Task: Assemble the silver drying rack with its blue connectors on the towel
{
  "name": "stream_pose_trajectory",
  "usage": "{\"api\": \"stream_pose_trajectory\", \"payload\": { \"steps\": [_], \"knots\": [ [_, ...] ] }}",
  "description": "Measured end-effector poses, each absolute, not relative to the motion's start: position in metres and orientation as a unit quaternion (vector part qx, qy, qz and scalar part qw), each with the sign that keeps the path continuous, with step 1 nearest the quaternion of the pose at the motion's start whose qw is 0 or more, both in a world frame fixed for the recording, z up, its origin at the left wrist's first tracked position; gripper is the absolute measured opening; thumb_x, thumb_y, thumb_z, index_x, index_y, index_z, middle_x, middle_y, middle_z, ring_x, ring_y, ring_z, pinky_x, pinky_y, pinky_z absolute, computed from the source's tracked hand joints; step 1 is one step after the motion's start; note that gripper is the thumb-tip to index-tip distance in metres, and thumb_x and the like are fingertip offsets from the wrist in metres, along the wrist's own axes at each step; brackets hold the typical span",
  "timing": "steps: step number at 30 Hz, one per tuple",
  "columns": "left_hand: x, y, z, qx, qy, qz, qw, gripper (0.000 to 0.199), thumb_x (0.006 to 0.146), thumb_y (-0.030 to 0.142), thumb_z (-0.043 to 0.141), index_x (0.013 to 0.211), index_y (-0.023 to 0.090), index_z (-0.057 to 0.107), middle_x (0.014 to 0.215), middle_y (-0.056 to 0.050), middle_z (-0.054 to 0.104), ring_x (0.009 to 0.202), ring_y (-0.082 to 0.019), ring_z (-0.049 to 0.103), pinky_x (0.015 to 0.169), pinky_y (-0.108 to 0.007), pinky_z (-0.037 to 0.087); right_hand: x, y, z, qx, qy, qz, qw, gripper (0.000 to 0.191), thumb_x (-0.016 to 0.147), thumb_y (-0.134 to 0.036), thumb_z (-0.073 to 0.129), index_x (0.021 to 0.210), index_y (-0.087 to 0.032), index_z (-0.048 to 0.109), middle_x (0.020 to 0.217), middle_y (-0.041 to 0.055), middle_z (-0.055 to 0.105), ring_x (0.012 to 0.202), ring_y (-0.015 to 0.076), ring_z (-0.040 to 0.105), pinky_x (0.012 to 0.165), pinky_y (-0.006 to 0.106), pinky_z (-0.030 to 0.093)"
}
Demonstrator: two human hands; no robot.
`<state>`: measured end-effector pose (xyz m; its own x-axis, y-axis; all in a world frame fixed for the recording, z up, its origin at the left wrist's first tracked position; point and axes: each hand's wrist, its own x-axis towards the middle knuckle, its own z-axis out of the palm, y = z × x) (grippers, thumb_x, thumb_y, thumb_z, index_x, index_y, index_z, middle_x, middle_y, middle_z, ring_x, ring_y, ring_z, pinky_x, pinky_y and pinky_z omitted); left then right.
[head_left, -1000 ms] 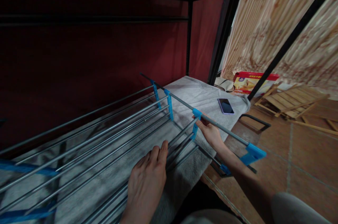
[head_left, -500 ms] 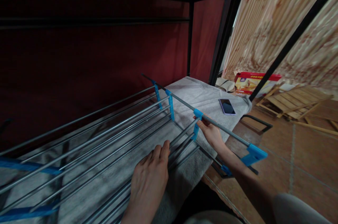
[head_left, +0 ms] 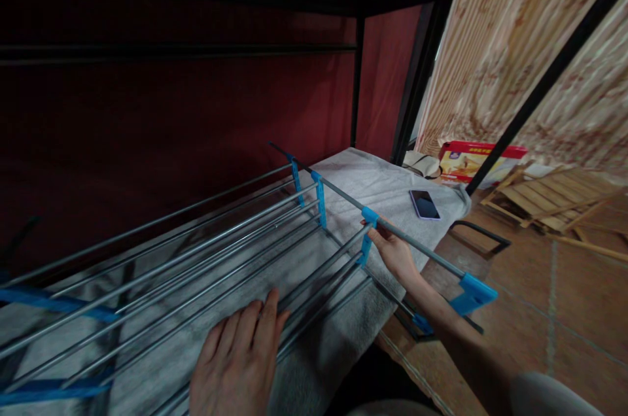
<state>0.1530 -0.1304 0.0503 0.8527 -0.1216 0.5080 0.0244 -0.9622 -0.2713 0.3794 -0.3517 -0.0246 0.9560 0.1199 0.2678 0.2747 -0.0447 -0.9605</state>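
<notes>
A rack of grey metal tubes with blue plastic brackets, like a folding clothes drying rack, lies across a grey blanket-covered surface. My right hand grips it at the middle blue bracket on its right end, the thumb and fingers closed round that joint below the end bar. My left hand lies palm down over the near tubes with its fingers stretched out; whether it presses on them I cannot tell. A blue corner piece juts out past the blanket's edge, beside my right forearm.
A phone lies on the blanket beyond the rack. Dark metal posts and a red panel stand behind. A red and yellow box and a folded wooden slatted piece are on the tiled floor at the right.
My left hand has slid left and toward me along the near tubes. The right hand stays on the same bracket. The whole view has shifted slightly.
</notes>
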Motion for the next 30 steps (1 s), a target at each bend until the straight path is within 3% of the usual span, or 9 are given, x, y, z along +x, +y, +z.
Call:
{"api": "stream_pose_trajectory", "payload": {
  "steps": [5, 10, 16, 23, 30],
  "knots": [
    [0.14, -0.121, 0.041, -0.951, -0.009, -0.268, 0.154, 0.023, 0.098, 0.03, 0.049, 0.108, 0.015, 0.064, 0.078, -0.005, 0.065, 0.072, -0.021, 0.06, 0.071, -0.037, 0.043, 0.381, -0.353, -0.028, -0.729, -0.135, -0.057, 0.668, 0.035, 0.081, -0.05, 0.063, 0.107, -0.026, 0.069, 0.1, 0.0021, 0.071, 0.099, 0.0264, 0.063, 0.097, 0.043, 0.048],
    [0.143, -0.12, 0.037, -0.95, -0.011, -0.261, 0.17, 0.02, 0.098, 0.03, 0.049, 0.103, 0.016, 0.064, 0.078, -0.004, 0.064, 0.071, -0.02, 0.059, 0.07, -0.035, 0.042, 0.376, -0.352, -0.021, -0.722, -0.127, -0.052, 0.678, 0.039, 0.081, -0.051, 0.062, 0.111, -0.026, 0.069, 0.106, 0.003, 0.071, 0.098, 0.0263, 0.064, 0.097, 0.043, 0.048],
    [0.147, -0.125, 0.04, -0.951, -0.011, -0.27, 0.151, 0.022, 0.099, 0.028, 0.048, 0.099, 0.016, 0.065, 0.078, -0.004, 0.064, 0.07, -0.019, 0.059, 0.07, -0.034, 0.04, 0.375, -0.353, -0.016, -0.736, -0.14, -0.067, 0.659, 0.04, 0.081, -0.054, 0.062, 0.108, -0.025, 0.07, 0.11, 0.0045, 0.071, 0.11, 0.0273, 0.062, 0.101, 0.044, 0.046],
    [0.129, -0.125, 0.048, -0.945, -0.05, -0.29, 0.139, 0.029, 0.098, 0.033, 0.05, 0.118, 0.015, 0.063, 0.082, -0.004, 0.065, 0.073, -0.019, 0.059, 0.074, -0.035, 0.039, 0.381, -0.365, -0.024, -0.785, -0.162, -0.078, 0.593, 0.044, 0.082, -0.059, 0.058, 0.104, -0.023, 0.07, 0.107, 0.0072, 0.072, 0.11, 0.0288, 0.062, 0.103, 0.048, 0.044],
    [0.11, -0.114, 0.04, -0.948, -0.116, -0.268, 0.129, 0.02, 0.095, 0.036, 0.056, 0.09, 0.018, 0.064, 0.073, -0.001, 0.061, 0.069, -0.019, 0.058, 0.069, -0.034, 0.037, 0.383, -0.367, -0.024, -0.835, -0.127, -0.12, 0.522, 0.052, 0.08, -0.064, 0.053, 0.101, -0.02, 0.071, 0.104, 0.0121, 0.073, 0.112, 0.0345, 0.062, 0.102, 0.051, 0.044]
  ]
}}
